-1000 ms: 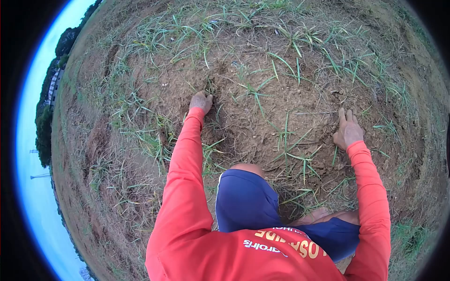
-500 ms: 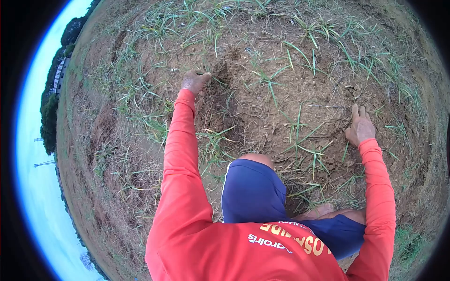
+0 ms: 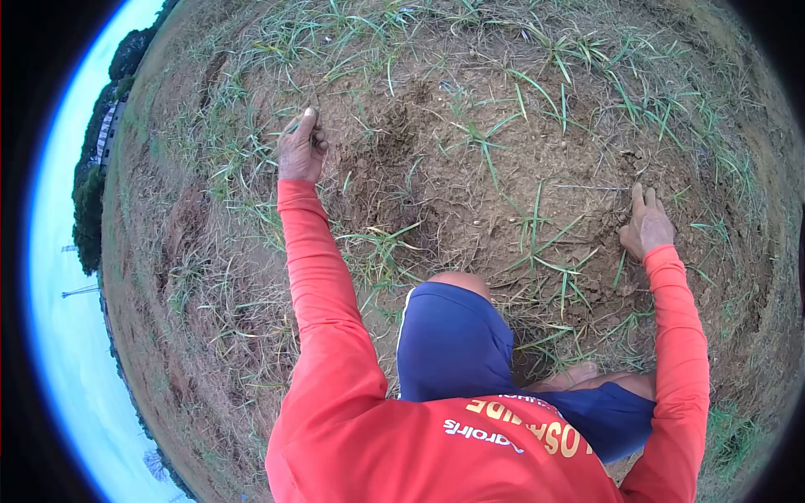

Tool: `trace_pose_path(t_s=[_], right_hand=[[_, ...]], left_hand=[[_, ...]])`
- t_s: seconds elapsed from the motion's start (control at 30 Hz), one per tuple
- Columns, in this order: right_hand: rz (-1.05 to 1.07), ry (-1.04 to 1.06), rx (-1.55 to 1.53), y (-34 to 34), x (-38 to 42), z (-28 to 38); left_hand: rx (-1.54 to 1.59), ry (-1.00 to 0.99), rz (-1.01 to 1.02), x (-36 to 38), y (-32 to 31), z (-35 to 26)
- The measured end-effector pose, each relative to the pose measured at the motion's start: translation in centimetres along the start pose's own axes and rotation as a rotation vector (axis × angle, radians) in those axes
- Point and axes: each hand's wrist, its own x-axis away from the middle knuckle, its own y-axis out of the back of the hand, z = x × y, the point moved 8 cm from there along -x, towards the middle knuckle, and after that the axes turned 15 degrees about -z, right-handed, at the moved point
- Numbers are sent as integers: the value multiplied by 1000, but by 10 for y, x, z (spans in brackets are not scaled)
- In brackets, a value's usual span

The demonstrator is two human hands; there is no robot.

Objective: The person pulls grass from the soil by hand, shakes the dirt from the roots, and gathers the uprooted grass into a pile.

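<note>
My left hand is raised over the grassy ground at upper left, thumb and fingers pinched together. A small dark green weed shows at its fingertips, mostly hidden by them. To its right lies a patch of loosened dark soil. My right hand rests low on the soil at the right, back of the hand up and fingers curled down. A thin, straight, pale rod runs leftward from its fingertips, close over the ground; the fingers hide its other end. Between my hands grows a grass tuft.
My bent knee in blue shorts and my bare foot are just below the work area. More grass tufts dot the brown soil. Trees and sky lie along the left edge.
My left hand has moved up and left, away from the loosened soil patch, and has turned with its thumb upward. My right hand has stayed nearly in place beside the rod.
</note>
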Motion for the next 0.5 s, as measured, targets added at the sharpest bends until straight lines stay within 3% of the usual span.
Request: trace_pose_path(t_s=[0.1, 0.13, 0.2, 0.27, 0.37, 0.4, 0.5], right_hand=[[16, 9, 15, 4, -1, 4], [11, 10, 14, 5, -4, 4], [19, 11, 10, 1, -3, 2], [26, 8, 13, 0, -2, 2], [24, 7, -2, 2, -2, 2], [24, 6, -8, 3, -1, 1], [1, 4, -15, 2, 3, -3]], left_hand=[[-693, -163, -169, -11, 6, 24], [-857, -88, -125, -7, -3, 36], [-1324, -515, 28, -7, -25, 56], [-1257, -405, 186, 29, -61, 80], [-1341, -510, 187, 10, -67, 129], [-1473, -471, 103, -6, -59, 143], [-1280, -634, 63, 0, -58, 142]])
